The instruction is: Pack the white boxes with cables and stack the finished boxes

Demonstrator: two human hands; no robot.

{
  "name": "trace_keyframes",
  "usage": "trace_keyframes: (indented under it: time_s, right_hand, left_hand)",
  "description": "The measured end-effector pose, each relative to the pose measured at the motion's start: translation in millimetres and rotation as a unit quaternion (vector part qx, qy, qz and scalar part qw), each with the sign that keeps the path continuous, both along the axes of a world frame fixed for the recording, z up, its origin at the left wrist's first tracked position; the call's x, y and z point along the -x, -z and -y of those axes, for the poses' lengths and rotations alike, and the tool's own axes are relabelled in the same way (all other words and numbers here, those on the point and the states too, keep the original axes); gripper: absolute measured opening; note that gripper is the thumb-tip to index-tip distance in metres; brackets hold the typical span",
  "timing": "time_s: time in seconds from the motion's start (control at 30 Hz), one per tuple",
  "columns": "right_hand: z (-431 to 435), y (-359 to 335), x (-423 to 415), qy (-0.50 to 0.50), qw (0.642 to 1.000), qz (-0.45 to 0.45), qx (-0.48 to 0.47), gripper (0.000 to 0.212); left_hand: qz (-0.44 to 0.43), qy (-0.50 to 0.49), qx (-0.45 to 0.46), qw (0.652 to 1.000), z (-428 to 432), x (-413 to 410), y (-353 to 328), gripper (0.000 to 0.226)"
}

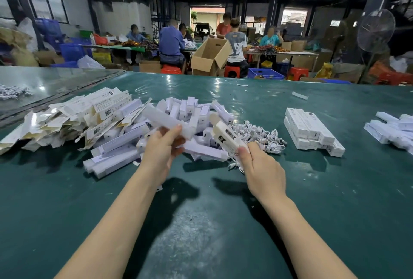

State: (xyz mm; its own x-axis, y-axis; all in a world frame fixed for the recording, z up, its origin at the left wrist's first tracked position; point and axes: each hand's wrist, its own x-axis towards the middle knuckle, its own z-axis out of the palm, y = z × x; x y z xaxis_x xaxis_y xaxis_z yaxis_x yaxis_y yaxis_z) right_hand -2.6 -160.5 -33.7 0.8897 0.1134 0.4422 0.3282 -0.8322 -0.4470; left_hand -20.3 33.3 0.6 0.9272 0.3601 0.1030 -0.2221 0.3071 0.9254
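Both hands are up over the green counter [201, 223], slightly apart, each clamped on its own piece. The left hand [163, 147] has its fingers and thumb curled round the near end of a frosted white sleeve [165, 120] that slants off toward 10 o'clock. The right hand [259, 162] pinches the near end of a white box [225, 135] with a dark label, tilted so its far end points to about 11 o'clock, and that end looks open with a tan inside. A bit of white cable pokes out just under the right hand, can't tell if it's actually being held. Right behind the hands at 12 o'clock there's a messy heap of small white pieces [190, 109], and touching it at about 1 o'clock is the tangle of white cables [257, 132]. Over at 9 to 10 o'clock sits a big sloppy pile of flat unfolded boxes [67, 120]. The finished boxes [310, 131] are stacked neatly at 2 o'clock, well apart from the hands, with another looser bunch of white boxes [393, 129] at the 3 o'clock edge. Way back past the counter, people sit on red stools [232, 71] round an open cardboard carton [210, 55], and a standing fan [375, 30] is off at 2 o'clock.
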Motion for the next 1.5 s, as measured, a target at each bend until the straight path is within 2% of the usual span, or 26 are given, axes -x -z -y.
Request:
trace_keyframes:
  time_s: [0.13,0.27,0.5,0.57,0.7,0.83,0.87,0.93,1.0,1.07,1.2,1.3,1.37,1.5]
  right_hand:
    - [-0.1,-0.4,-0.9,-0.015,0.998,-0.007,0.057,0.039]
    - [1.0,0.3,-2.9,-0.036,0.997,-0.021,0.07,0.037]
    - [4.5,0.5,-1.5,-0.054,0.998,0.004,0.029,0.041]
    - [5.1,0.3,-2.1,-0.057,0.998,0.007,0.021,0.05]
    - [4.3,0.3,-1.7,-0.073,0.997,0.002,0.026,0.043]
    - [4.9,-1.6,-1.3,-0.069,0.998,0.007,0.002,0.046]
    - [5.3,-2.4,-1.2,-0.068,0.998,0.005,-0.004,0.046]
    - [5.5,-2.8,-0.5,-0.064,0.998,0.003,-0.006,0.046]
    - [5.6,-2.1,-0.2,-0.056,0.998,0.005,-0.013,0.046]
    - [6.5,-2.1,-0.2,-0.046,0.998,0.013,-0.03,0.048]
    - [9.3,-3.0,-2.2,-0.032,0.998,0.027,-0.054,0.072]
    - [11.4,-3.1,-4.4,-0.044,0.997,0.024,-0.058,0.072]
    - [12.0,-2.8,-5.3,-0.061,0.997,0.016,-0.039,0.069]
    - [13.2,-2.9,-5.6,-0.078,0.996,-0.001,-0.043,0.059]
  left_hand:
    - [0.017,0.059,0.064,0.996,4.8,0.1,8.7,0.007]
    - [0.018,0.075,0.041,0.996,7.6,0.4,12.7,0.01]
    - [0.011,0.043,-0.037,0.998,3.3,-1.2,14.6,0.012]
    - [0.018,0.047,-0.027,0.998,3.5,-1.3,14.6,0.01]
    - [0.044,0.048,-0.002,0.998,5.8,-0.5,13.2,0.011]
    - [0.077,-0.04,0.023,0.996,5.4,0.7,6.2,0.029]
    - [0.083,-0.069,0.015,0.994,3.3,2.1,4.2,0.03]
    - [0.078,-0.115,-0.084,0.987,-4.5,6.6,1.9,0.026]
    - [0.057,-0.085,-0.205,0.973,-13.2,12.7,0.4,0.021]
    - [0.032,-0.009,-0.26,0.965,-19.6,15.8,-1.0,0.022]
    - [0.013,0.081,-0.275,0.958,-33.8,19.2,-3.6,0.017]
    - [0.006,0.114,-0.26,0.959,-39.1,20.4,-4.3,0.02]
    - [-0.006,0.117,-0.262,0.958,-38.8,19.3,-3.2,0.025]
    - [-0.009,0.109,-0.263,0.959,-35.6,17.0,-0.9,0.022]
